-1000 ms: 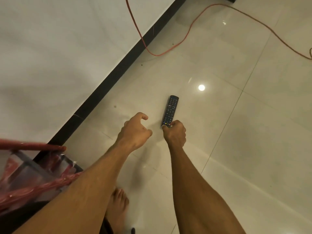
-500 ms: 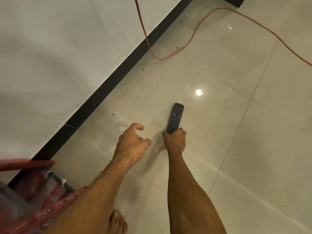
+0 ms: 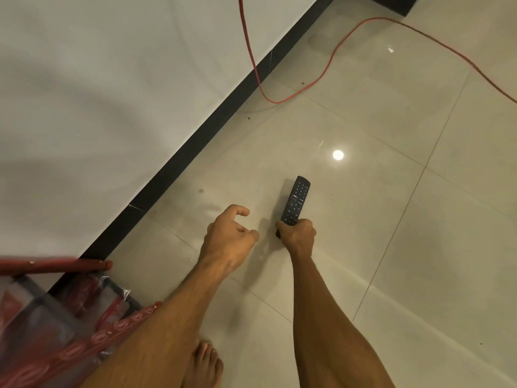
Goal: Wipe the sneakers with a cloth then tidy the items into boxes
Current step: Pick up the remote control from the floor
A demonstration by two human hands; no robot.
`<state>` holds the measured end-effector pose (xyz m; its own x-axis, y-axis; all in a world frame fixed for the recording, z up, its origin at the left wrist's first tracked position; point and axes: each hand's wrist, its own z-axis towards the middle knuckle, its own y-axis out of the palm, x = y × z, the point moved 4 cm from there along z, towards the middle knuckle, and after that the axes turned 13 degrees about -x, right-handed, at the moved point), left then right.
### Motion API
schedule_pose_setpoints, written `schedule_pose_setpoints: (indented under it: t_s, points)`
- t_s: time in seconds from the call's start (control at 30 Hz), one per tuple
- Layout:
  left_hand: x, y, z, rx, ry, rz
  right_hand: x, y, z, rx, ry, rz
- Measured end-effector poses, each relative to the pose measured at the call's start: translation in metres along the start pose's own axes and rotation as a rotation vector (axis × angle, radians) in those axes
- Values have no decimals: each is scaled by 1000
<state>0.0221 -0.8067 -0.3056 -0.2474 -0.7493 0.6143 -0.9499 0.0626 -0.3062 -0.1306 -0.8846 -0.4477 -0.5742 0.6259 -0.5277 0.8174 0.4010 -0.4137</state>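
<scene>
Right of the right hand (image 3: pixel 298 233) the floor (image 3: pixel 419 247) lies open. Wall (image 3: pixel 98 107) and black skirting (image 3: pixel 179 160) close the left; an orange cable (image 3: pixel 277 102) (loosely looped) crosses the far tiles; a red rack (image 3: pixel 50 266) fills the near-left corner.

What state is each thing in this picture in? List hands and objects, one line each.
remote control: gripped at its near end, buttons up
right hand: curled round the remote control
left hand: loosely curled, holding nothing
orange cable: slack, lying in a loop
red rack: wrapped in clear plastic

We log this as probably a home: glossy beige floor tiles (image 3: pixel 419 247), black skirting board (image 3: pixel 204 135), a TV remote (image 3: pixel 296 200), a bare foot (image 3: pixel 204 365).
</scene>
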Motion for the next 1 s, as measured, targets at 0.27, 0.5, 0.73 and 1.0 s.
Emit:
schedule_pose_setpoints:
  t_s: [0.27,0.5,0.73,1.0]
  points:
    - [21,-21,-63,39,53,44,-33,-9,-88,-104,-142,231]
    - [55,-49,-161,113,122,-74,-70,-35,-206,-154,-282,267]
    - [105,-84,-274,282,316,-40,-117,-66,-328,-162,-560,288]
    - [130,-133,-441,506,562,-1,-166,-84,-494,-198,-982,335]
